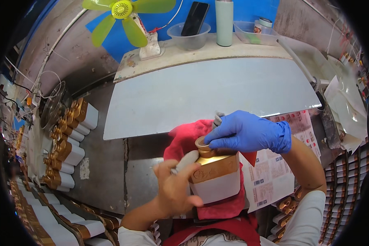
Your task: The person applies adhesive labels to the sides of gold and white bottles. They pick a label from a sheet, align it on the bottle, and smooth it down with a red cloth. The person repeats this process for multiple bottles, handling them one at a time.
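Observation:
In front of me a bottle [216,185] stands tilted, with a white body, a gold embossed shoulder and a round gold neck. It rests on a red cloth [184,139]. My right hand [246,132], in a blue glove, is pinched at the neck's rim; a bit of grey cloth [218,118] pokes out behind its fingers. My left hand [173,186] is bare apart from a pale grey wrap [187,160] around one finger. That wrapped finger presses on the gold shoulder beside the neck, and the hand grips the bottle's left side.
Rows of similar gold-and-white bottles [71,153] line the left, with more racked at lower left and right [340,192]. A pale board [209,90] lies beyond my hands. Printed paper [270,180] is at right. A green-bladed fan [121,10], phone [195,18] and flask [224,22] stand behind.

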The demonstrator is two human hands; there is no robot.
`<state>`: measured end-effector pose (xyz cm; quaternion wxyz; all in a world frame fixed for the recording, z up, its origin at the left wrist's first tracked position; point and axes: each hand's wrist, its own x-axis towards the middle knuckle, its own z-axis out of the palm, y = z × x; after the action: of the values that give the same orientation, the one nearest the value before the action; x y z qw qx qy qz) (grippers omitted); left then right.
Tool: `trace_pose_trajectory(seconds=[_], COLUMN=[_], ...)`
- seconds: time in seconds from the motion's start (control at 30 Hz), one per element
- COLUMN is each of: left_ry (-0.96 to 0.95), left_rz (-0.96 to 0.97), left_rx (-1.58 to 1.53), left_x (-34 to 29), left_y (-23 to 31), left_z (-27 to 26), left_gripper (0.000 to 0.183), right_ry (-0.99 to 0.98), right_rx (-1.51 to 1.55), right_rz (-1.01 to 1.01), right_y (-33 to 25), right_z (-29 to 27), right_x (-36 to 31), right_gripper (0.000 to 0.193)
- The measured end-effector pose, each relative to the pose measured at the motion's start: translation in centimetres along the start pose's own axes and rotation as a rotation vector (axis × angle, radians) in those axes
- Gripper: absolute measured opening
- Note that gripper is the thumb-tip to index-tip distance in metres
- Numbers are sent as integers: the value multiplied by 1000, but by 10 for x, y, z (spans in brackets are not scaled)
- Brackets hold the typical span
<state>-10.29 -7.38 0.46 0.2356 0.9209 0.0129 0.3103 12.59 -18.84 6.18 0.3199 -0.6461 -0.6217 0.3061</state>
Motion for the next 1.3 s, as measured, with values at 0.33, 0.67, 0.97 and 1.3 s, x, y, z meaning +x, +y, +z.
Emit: trace_pose_trajectory(seconds=[0.33,0.67,0.97,1.3], left_ry=[-36,87,-6,-5], left_rz=[-144,-262,-437,-488], left_rx=[-163,-217,-264,-242], left_x=[31,-67,-77,-76], left_y=[-24,-18,6,15], left_z=[19,36,62,64], left_gripper=[61,100,127,118], right_ry=[170,1005,1317,1074], right_rx=[-272,254,-402,-228], right_rz=[43,754,1127,1137], right_y=[9,24,166,215], right_z=[-4,3,61,6], right_x=[0,-216,-429,-428], right_gripper=[28,18,56,43])
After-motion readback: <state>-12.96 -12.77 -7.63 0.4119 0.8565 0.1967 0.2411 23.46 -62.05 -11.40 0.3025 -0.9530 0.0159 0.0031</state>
